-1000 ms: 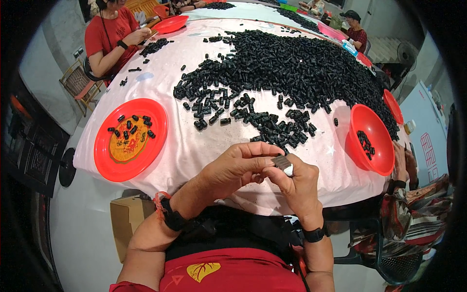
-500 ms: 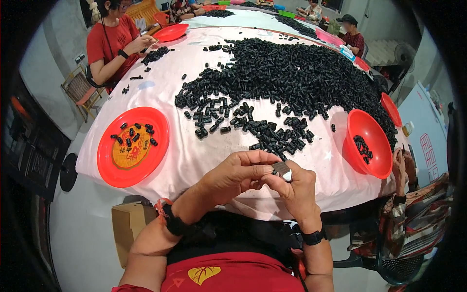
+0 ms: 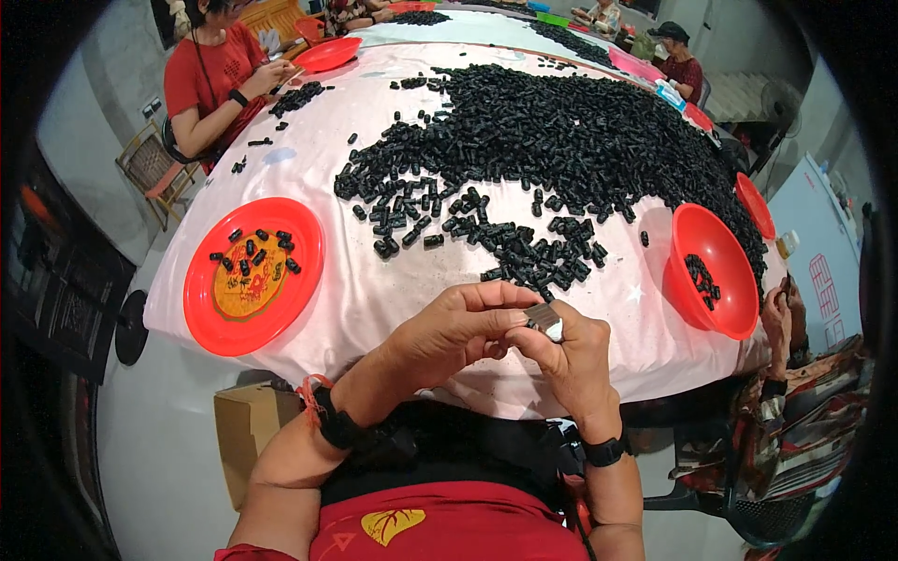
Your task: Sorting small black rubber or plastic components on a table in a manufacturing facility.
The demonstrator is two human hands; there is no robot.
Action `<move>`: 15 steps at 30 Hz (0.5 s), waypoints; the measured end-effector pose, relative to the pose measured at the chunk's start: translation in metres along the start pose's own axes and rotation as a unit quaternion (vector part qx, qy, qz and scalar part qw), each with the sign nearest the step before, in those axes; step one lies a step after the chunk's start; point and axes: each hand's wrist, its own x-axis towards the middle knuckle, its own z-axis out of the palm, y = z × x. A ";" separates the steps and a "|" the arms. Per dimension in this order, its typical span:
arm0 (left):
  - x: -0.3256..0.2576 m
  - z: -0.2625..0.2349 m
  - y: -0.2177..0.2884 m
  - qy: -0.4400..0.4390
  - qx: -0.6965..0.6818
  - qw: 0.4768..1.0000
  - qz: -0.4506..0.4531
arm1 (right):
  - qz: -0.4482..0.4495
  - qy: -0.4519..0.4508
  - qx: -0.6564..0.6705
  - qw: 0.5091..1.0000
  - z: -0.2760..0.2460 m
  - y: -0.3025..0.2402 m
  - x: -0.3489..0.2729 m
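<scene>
My left hand (image 3: 458, 332) and my right hand (image 3: 572, 353) meet in front of me above the table's near edge. Between the right thumb and forefinger is a small flat grey metal blade (image 3: 545, 322) with a pale end. The left thumb and fingers are pinched together against it; what they grip is mostly hidden, with only something dark showing beside the blade. Just beyond my fingertips lie loose small black cylindrical parts (image 3: 533, 252), the near end of a large heap (image 3: 580, 140) of the same parts.
On the left, a red plate (image 3: 201, 313) holds several black parts on its orange centre. A red bowl (image 3: 730, 248) with more parts stands at right. A co-worker in red (image 3: 213, 93) works at far left; another person's hands (image 3: 778, 313) are at right. A cardboard box (image 3: 245, 430) sits below the table.
My hands stay together in nearly the same place. The blade has tilted slightly between the fingers, and the view has shifted a little.
</scene>
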 end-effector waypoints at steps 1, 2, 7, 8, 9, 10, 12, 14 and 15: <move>0.000 0.000 -0.001 0.001 -0.004 1.000 0.001 | 0.000 0.001 0.000 1.000 0.000 0.000 0.000; 0.000 0.000 -0.001 0.000 -0.003 1.000 0.000 | 0.005 0.000 0.005 1.000 0.000 -0.001 0.000; 0.000 0.003 0.000 0.004 0.001 1.000 0.008 | -0.003 -0.009 0.002 1.000 -0.002 -0.005 0.000; 0.000 0.005 0.002 0.004 0.001 1.000 0.008 | -0.018 -0.008 -0.013 1.000 -0.002 -0.005 0.000; -0.001 0.008 0.004 0.010 -0.003 1.000 0.004 | -0.034 -0.007 -0.028 0.999 -0.003 -0.006 0.000; -0.002 0.009 0.005 0.017 -0.007 1.000 0.000 | -0.034 -0.008 -0.028 0.999 -0.005 -0.009 -0.001; -0.002 0.006 0.008 0.014 -0.005 1.000 0.000 | 0.020 0.011 0.041 0.999 -0.012 -0.017 -0.002; -0.001 0.003 0.008 0.010 -0.001 1.000 -0.001 | 0.014 0.032 0.095 0.995 -0.009 -0.020 0.000; -0.001 0.001 0.008 0.013 -0.001 1.000 -0.007 | 0.008 0.052 0.149 0.987 -0.008 -0.021 0.002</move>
